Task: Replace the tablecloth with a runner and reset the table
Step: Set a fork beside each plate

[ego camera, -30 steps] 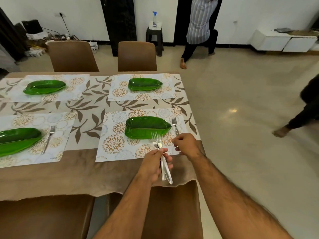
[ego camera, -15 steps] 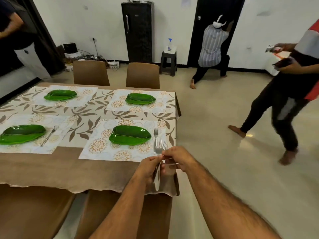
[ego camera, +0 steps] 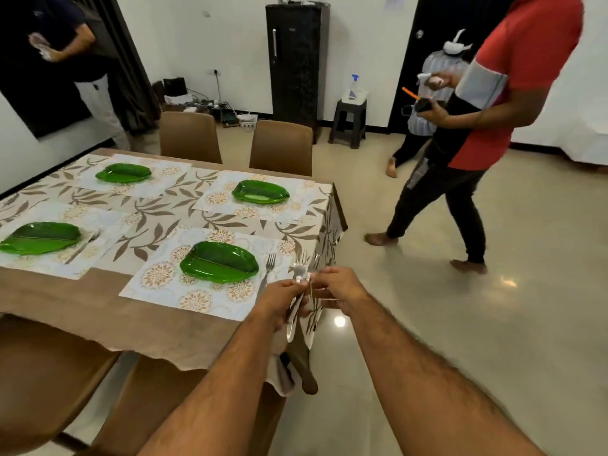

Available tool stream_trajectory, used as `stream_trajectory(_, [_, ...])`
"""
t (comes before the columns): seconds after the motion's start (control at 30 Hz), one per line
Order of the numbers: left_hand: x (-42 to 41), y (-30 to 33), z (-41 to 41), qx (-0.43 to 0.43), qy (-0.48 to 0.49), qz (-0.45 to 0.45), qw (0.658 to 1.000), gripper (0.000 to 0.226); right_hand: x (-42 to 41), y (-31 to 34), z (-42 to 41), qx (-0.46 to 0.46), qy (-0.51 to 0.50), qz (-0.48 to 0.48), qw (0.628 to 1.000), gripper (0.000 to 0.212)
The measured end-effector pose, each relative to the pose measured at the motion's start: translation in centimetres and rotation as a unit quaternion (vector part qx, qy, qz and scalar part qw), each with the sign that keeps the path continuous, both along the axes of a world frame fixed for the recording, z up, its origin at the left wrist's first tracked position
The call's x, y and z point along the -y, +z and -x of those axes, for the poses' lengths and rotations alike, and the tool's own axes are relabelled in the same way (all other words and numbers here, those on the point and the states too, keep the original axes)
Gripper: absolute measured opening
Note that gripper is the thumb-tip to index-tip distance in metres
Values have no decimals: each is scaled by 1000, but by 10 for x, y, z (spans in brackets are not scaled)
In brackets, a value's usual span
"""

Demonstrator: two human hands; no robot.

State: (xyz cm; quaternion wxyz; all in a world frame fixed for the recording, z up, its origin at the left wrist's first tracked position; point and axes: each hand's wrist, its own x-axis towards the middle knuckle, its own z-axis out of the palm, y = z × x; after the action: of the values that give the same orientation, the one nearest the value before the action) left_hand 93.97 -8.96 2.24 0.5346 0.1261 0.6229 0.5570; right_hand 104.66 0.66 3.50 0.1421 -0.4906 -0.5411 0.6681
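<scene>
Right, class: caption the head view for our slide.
Both hands hold cutlery beside a table set with four green plates.

Four placemats were laid on the runner (ego camera: 184, 205), two near and two far, a plate on each. A fork (ego camera: 268, 268) was set right of the near right plate (ego camera: 218, 262). Two chairs (ego camera: 279, 148) were placed behind the table.

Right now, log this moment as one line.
left hand: holds cutlery bundle | right hand: pinching bundle | near-right placemat: plate, fork set
</scene>
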Motion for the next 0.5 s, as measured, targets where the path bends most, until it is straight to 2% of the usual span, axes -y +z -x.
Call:
stream_trajectory(0.23, [-90,-17,45,-27,51,-2,998,9,-87,-6,59,18,25,43,999,10])
stream_trajectory(0.4, [-158,-24,101,-31,73,14,997,15,-162,-8,122,28,47,53,997,7])
stream_trajectory(0.5, [-196,-29,143,-51,100,29,993,15,-211,-11,164,30,28,66,997,12])
